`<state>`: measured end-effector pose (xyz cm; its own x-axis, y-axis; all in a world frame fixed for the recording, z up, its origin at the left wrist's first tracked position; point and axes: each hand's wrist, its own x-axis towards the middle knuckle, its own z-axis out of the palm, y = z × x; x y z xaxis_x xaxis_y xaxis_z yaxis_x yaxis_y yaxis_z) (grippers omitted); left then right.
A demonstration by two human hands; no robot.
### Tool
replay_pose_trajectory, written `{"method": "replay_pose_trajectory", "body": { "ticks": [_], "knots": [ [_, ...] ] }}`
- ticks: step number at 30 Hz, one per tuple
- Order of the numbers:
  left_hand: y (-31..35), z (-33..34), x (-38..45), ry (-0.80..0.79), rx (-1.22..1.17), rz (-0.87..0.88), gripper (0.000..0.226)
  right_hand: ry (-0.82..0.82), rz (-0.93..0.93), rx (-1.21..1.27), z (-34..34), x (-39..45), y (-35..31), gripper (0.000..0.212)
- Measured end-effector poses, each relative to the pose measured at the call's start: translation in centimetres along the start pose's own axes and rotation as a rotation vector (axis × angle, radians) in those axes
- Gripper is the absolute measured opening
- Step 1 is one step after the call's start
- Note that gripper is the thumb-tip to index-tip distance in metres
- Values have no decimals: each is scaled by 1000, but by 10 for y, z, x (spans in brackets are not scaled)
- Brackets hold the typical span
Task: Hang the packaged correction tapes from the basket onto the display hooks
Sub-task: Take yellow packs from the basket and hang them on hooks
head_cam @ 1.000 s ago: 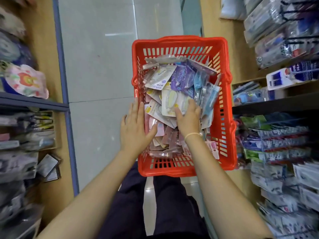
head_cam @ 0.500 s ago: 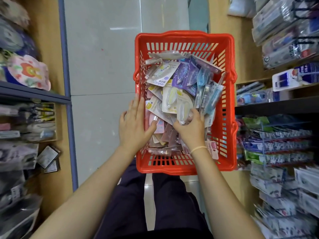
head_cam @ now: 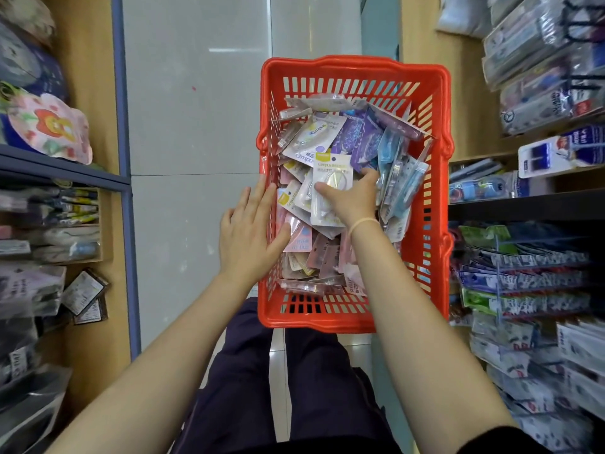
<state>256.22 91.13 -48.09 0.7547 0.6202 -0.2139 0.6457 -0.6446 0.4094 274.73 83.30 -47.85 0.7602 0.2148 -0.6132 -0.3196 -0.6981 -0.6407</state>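
Lifted since a moment ago, a yellow-topped correction tape pack [head_cam: 330, 191] is pinched in my right hand [head_cam: 352, 199] above the red basket [head_cam: 438, 204]; my left hand [head_cam: 248, 234] rests flat, fingers straight, on its near-left rim.

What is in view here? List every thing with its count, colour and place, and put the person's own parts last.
basket: one, red, on the floor ahead of the legs.
correction tape packs: too many to count; white, purple, pink, blue; heaped in the basket.
white Campus pack: one, white with yellow tab, on top of the heap, in the right hand.
hanging packs: many, green and blue headers, on the hooks at lower right.
right shelves: dark, carrying packaged stationery.
left shelves: grey-blue, holding blurred goods.
floor: grey tiles.
left hand: fingers straight, over the basket's left rim.
right hand: grips the white Campus pack.
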Motion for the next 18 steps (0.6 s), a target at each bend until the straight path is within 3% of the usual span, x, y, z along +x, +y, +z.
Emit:
{"method": "replay_pose_trajectory", "body": {
  "ticks": [7, 12, 15, 18],
  "knots": [
    [2, -5, 0, -38, 7, -19, 71, -23, 119, 74, 2, -6, 17, 83],
    [2, -4, 0, -44, -15, -20, 68, 3, 109, 96, 7, -3, 16, 40],
    [2, -3, 0, -45, -29, -20, 67, 9, 174, 224, 9, 1, 12, 48],
    [3, -4, -1, -50, -47, -31, 67, -107, 290, 459, 13, 5, 7, 60]
  ]
}}
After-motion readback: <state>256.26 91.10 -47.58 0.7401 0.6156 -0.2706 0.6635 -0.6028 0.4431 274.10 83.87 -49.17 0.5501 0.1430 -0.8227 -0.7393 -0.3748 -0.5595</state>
